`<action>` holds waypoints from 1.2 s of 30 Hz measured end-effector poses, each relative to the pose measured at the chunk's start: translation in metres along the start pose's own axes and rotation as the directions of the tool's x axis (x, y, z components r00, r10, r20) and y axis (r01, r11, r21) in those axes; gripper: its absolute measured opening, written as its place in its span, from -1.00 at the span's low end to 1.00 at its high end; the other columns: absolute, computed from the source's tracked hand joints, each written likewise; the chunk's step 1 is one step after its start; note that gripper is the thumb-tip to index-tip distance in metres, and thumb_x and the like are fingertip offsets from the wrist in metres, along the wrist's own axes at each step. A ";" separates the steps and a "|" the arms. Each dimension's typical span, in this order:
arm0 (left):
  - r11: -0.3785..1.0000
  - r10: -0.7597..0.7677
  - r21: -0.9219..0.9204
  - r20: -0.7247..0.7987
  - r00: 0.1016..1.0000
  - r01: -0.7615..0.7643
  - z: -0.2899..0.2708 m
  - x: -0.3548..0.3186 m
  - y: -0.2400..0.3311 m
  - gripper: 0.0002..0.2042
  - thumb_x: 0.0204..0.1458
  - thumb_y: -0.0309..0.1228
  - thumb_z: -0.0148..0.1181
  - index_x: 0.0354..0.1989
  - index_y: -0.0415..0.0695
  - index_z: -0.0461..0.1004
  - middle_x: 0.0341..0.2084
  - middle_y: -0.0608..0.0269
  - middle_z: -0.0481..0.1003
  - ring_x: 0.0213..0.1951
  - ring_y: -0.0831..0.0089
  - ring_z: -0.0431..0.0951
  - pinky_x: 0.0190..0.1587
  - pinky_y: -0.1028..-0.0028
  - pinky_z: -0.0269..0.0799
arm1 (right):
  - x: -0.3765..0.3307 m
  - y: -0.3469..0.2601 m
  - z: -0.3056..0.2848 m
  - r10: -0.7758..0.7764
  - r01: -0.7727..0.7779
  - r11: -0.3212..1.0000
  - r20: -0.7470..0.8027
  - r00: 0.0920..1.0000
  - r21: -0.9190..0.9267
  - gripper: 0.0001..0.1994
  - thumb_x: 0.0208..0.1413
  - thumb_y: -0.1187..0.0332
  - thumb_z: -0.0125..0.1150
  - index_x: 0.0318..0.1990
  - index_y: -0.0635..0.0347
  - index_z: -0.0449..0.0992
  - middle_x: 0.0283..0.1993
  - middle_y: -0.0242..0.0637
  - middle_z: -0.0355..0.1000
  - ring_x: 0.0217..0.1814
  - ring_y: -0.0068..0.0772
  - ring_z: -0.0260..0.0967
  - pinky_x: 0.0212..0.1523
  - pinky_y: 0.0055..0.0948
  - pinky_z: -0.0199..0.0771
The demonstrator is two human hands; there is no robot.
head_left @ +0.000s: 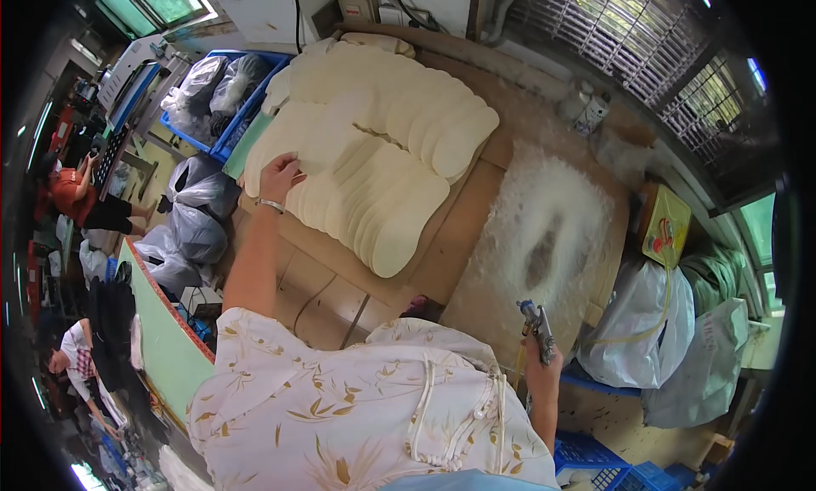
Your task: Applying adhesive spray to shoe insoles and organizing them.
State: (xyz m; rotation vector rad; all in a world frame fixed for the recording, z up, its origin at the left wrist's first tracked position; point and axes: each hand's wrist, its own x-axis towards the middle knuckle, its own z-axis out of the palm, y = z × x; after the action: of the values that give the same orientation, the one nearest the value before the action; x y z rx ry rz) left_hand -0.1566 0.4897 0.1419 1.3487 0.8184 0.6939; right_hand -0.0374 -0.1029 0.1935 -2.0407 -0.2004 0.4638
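My left hand (281,178) is at the near left part of a wide spread of cream, insole-shaped pieces. Its fingers are pinched at the end of one pale insole (325,141), which lies over the others. Overlapping rows of insoles (399,194) fan out to the right of this hand. Low on the right, my right hand (541,368) is wrapped round a metal spray gun (537,328) with a blue part at its front. Beyond the gun lies a board (484,296) coated in whitish, fibrous residue (586,211), with a darker elongated patch in the middle.
Bottles (592,113) stand by the barred window. A yellow tin (665,225) and large white sacks (642,325) are at the right. On the left are a blue crate (223,147) of bags, grey bags (200,202) and a green table (166,330). Two people work farther left.
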 end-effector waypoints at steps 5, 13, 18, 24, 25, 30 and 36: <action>0.990 -0.143 -0.040 -0.157 0.977 0.138 -0.062 0.014 -0.043 -0.79 0.00 -0.52 0.17 -0.16 -0.27 0.47 -0.44 0.31 0.46 -0.45 0.52 0.51 -0.33 0.46 0.60 | -0.003 -0.014 0.014 0.038 -0.038 0.999 -0.024 0.999 -0.015 -0.82 0.12 0.36 0.13 -0.30 0.34 0.46 -0.50 -0.41 0.32 -0.43 -0.64 0.19 -0.40 -0.54 0.26; 0.953 -0.297 -0.137 -0.246 0.922 0.270 -0.089 0.007 -0.074 -0.74 -0.01 -0.51 0.19 -0.12 -0.22 0.42 -0.35 0.22 0.49 -0.41 0.35 0.54 -0.29 0.38 0.58 | -0.007 -0.013 0.015 0.064 -0.064 0.998 -0.056 0.996 0.011 -0.85 0.12 0.41 0.11 -0.25 0.33 0.46 -0.48 -0.44 0.33 -0.42 -0.64 0.20 -0.39 -0.53 0.27; 0.969 -0.245 -0.106 -0.264 0.933 0.225 -0.081 0.033 -0.111 -0.75 -0.08 -0.55 0.22 -0.17 -0.23 0.46 -0.34 0.14 0.51 -0.36 0.28 0.54 -0.34 0.37 0.53 | -0.017 0.003 0.003 0.109 -0.112 0.994 -0.161 0.981 -0.010 -0.81 0.13 0.38 0.12 -0.19 0.32 0.48 -0.46 -0.42 0.36 -0.40 -0.64 0.21 -0.37 -0.53 0.29; 0.969 -0.245 -0.079 -0.440 0.864 0.234 -0.213 0.056 -0.113 -0.69 0.00 -0.25 0.13 -0.14 -0.17 0.50 -0.33 0.12 0.51 -0.41 0.37 0.53 -0.50 0.48 0.44 | 0.020 0.055 -0.055 0.378 -0.347 0.920 -0.178 0.908 0.183 -0.71 0.10 0.15 0.19 -0.37 0.24 0.47 -0.63 -0.48 0.27 -0.74 -0.66 0.18 -0.72 -0.55 0.12; 0.826 -0.106 0.394 -0.592 0.799 0.402 -0.152 0.053 -0.127 -0.61 -0.02 -0.14 0.11 -0.11 -0.14 0.51 -0.31 0.18 0.54 -0.32 0.38 0.55 -0.38 0.39 0.45 | 0.009 0.064 -0.072 0.419 -0.377 0.906 -0.269 0.867 0.194 -0.71 0.10 0.14 0.18 -0.35 0.24 0.48 -0.58 -0.45 0.32 -0.73 -0.64 0.20 -0.72 -0.56 0.14; 0.471 0.351 0.858 -0.394 0.849 0.204 -0.113 0.041 -0.117 -0.56 -0.05 -0.08 0.11 -0.08 -0.13 0.52 -0.30 0.08 0.57 -0.27 0.22 0.56 -0.20 0.31 0.43 | 0.029 0.107 -0.129 0.517 -0.425 0.843 -0.274 0.811 0.331 -0.69 0.11 0.12 0.16 -0.27 0.22 0.50 -0.42 -0.35 0.46 -0.72 -0.59 0.25 -0.72 -0.58 0.20; 0.774 0.096 0.633 -0.089 0.991 -0.018 0.048 -0.073 -0.122 -0.66 0.12 -0.28 0.07 0.02 -0.19 0.37 -0.40 0.25 0.47 -0.43 0.54 0.46 -0.41 0.55 0.37 | 0.100 0.167 -0.173 0.504 -0.434 0.813 -0.098 0.858 0.388 -0.59 0.10 -0.06 0.13 -0.23 0.14 0.51 -0.39 -0.31 0.48 -0.68 -0.56 0.27 -0.67 -0.56 0.27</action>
State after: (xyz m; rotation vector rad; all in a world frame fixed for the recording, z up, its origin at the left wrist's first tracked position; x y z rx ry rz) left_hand -0.1612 0.3896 0.0305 1.9616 1.1751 0.5629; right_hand 0.1152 -0.2913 0.0995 -1.7473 0.4985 0.5515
